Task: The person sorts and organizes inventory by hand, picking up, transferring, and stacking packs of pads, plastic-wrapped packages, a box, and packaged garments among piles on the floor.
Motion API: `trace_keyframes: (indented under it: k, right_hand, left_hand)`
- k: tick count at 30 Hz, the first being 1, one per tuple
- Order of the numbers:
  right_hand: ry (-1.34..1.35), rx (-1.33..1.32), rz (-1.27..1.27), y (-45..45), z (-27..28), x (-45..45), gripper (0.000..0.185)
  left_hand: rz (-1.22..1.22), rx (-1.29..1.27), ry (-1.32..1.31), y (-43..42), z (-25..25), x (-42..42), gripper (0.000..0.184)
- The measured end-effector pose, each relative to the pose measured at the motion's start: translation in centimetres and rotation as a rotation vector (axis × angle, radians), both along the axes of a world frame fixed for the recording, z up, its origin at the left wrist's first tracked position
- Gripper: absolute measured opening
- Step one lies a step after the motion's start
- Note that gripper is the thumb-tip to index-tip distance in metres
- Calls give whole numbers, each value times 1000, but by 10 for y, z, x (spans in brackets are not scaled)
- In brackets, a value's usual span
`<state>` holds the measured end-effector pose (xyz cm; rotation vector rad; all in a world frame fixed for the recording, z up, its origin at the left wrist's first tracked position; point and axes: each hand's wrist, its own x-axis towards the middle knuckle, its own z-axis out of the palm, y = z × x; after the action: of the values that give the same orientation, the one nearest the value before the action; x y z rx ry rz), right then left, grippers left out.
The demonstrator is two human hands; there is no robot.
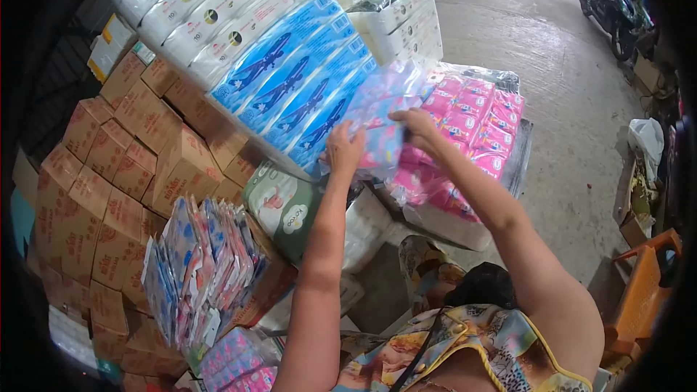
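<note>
A clear plastic-wrapped bundle of blue-and-pink packets (374, 112) is between my hands, slightly blurred. My left hand (344, 148) grips its near left side, fingers curled against the wrap. On the right side, my right hand (415, 128) has its fingers closed on the bundle's edge. Directly right of it lies a wrapped block of bright pink packets (472, 120). Just left stand blue packs with dark blue print (298, 80), stacked in a leaning pile. What exactly the small packets contain I cannot tell.
White paper-roll packs (218, 11) rise behind the blue ones. Brown cartons (109, 210) fill the left, with a stack of flat plastic-bagged goods (207, 268) before them. A green-and-white pack (279, 199) lies below. Right are an orange plastic stool (642, 290) and a motorbike (610, 7).
</note>
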<state>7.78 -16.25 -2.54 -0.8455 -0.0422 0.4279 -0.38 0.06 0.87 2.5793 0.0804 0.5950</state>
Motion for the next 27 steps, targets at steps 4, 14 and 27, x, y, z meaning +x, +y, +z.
trace_keyframes:
  k: [4,14,27]
  right_hand:
    - [-46,160,196,-70,18,-49,30]
    - [-101,-13,200,-150,-8,-120,39]
    - [-214,-151,102,-135,11,-158,43]
  left_hand:
    - [135,-177,-9,3,-7,-11,52]
    - [-362,-1405,592,-47,-61,-21,66]
    - [-558,-1817,398,-53,-35,-90,47]
